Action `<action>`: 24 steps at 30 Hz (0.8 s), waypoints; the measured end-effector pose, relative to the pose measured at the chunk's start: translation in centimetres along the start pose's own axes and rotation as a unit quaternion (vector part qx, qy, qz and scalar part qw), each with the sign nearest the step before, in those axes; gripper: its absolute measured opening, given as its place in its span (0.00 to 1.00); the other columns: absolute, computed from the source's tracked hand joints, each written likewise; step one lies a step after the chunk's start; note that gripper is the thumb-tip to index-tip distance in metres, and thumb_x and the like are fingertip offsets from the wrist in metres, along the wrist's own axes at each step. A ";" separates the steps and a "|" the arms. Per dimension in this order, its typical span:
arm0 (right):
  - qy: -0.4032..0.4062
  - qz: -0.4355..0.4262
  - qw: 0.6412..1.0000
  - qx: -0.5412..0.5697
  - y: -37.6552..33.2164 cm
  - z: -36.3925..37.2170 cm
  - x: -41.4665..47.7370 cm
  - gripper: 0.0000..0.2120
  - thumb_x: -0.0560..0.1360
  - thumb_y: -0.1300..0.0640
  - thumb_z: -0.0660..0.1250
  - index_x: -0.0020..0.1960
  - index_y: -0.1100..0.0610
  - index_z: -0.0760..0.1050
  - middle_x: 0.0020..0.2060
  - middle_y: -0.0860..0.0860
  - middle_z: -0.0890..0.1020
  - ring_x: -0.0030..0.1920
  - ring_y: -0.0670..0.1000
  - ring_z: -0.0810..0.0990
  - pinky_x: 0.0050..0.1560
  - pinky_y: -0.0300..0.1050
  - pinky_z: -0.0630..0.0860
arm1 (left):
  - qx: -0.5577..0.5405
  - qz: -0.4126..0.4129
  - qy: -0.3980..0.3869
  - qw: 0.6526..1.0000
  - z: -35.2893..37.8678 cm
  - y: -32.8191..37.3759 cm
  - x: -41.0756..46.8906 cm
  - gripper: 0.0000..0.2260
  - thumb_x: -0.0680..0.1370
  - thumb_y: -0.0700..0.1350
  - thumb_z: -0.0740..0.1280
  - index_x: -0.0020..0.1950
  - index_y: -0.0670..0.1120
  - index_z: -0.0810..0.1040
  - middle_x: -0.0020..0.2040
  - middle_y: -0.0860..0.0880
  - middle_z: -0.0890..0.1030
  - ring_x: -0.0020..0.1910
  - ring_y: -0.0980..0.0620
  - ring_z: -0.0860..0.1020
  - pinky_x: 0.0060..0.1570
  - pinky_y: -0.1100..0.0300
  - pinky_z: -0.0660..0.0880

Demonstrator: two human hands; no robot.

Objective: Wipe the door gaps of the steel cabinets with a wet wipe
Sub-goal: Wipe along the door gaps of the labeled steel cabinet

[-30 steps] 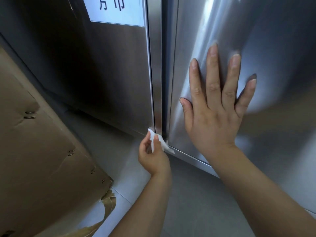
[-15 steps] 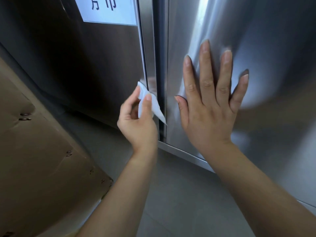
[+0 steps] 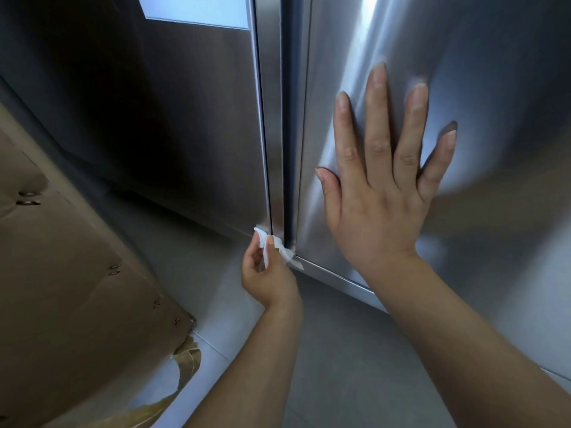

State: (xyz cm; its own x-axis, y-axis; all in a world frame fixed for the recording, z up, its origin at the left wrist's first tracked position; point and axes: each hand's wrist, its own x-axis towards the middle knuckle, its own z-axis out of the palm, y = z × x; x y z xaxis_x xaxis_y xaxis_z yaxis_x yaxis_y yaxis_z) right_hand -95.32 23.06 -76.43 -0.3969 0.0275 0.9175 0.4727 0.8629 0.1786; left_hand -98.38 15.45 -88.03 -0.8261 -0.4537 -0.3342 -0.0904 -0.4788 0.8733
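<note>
Two steel cabinet doors fill the upper view, a darker left door (image 3: 185, 118) and a shiny right door (image 3: 463, 57). A narrow vertical gap (image 3: 289, 134) runs between them. My left hand (image 3: 265, 273) pinches a small white wet wipe (image 3: 275, 247) and holds it at the bottom end of the gap, against the lower corner of the left door. My right hand (image 3: 380, 186) lies flat with fingers spread on the right door, just right of the gap.
A flattened brown cardboard sheet (image 3: 68, 288) with staples leans at the left, its torn lower corner on the grey tiled floor (image 3: 340, 366). A white paper label (image 3: 197, 10) is stuck high on the left door.
My left hand with the wipe went up the gap half a second ago and has come back down to the bottom end. My right hand has stayed flat on the right door.
</note>
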 end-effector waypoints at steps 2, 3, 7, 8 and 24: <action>0.000 0.002 1.000 0.000 -0.1 0.0 0.0 0.28 0.80 0.47 0.59 0.76 0.51 0.54 0.73 0.51 0.54 0.72 0.58 0.47 0.72 0.54 0.35 | 0.014 0.005 0.004 1.000 -0.1 -0.3 0.3 0.08 0.75 0.37 0.71 0.50 0.50 0.79 0.47 0.50 0.81 0.44 0.58 0.79 0.39 0.72 0.76; 0.000 0.003 1.000 0.003 -0.1 0.0 0.0 0.28 0.80 0.48 0.58 0.76 0.51 0.54 0.73 0.50 0.53 0.72 0.57 0.46 0.72 0.54 0.35 | 0.018 0.016 0.001 1.000 -0.1 -0.2 0.4 0.09 0.75 0.37 0.71 0.49 0.50 0.79 0.46 0.51 0.81 0.44 0.57 0.79 0.40 0.72 0.75; -0.001 0.005 1.000 0.009 -0.2 0.1 0.0 0.26 0.81 0.48 0.56 0.76 0.51 0.54 0.73 0.50 0.54 0.72 0.57 0.49 0.72 0.55 0.37 | 0.013 0.115 -0.052 0.992 1.1 3.1 0.8 0.11 0.76 0.37 0.70 0.52 0.51 0.78 0.47 0.54 0.81 0.46 0.59 0.79 0.48 0.66 0.75; 0.000 0.006 1.000 0.009 -0.2 0.1 0.0 0.26 0.81 0.48 0.56 0.76 0.51 0.55 0.73 0.50 0.54 0.72 0.57 0.50 0.71 0.55 0.38 | 0.008 0.142 -0.075 0.987 1.4 4.3 0.6 0.10 0.76 0.36 0.70 0.54 0.49 0.79 0.47 0.54 0.81 0.45 0.61 0.80 0.48 0.67 0.75; -0.025 -0.001 0.999 0.021 -0.1 -0.2 -0.1 0.25 0.81 0.49 0.57 0.76 0.52 0.57 0.73 0.50 0.54 0.73 0.56 0.47 0.72 0.54 0.37 | 0.112 0.083 -0.145 0.979 -2.7 3.2 0.9 0.10 0.75 0.39 0.71 0.51 0.53 0.81 0.50 0.49 0.83 0.49 0.54 0.81 0.40 0.71 0.75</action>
State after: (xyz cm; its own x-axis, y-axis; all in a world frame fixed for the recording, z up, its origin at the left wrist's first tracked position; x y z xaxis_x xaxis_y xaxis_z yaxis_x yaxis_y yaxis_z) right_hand -95.20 22.87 -76.49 -0.4376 0.0496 0.8978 0.4383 0.8836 0.1648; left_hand -97.88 11.49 -86.53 -0.9601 -0.2633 -0.0940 -0.0339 -0.2239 0.9740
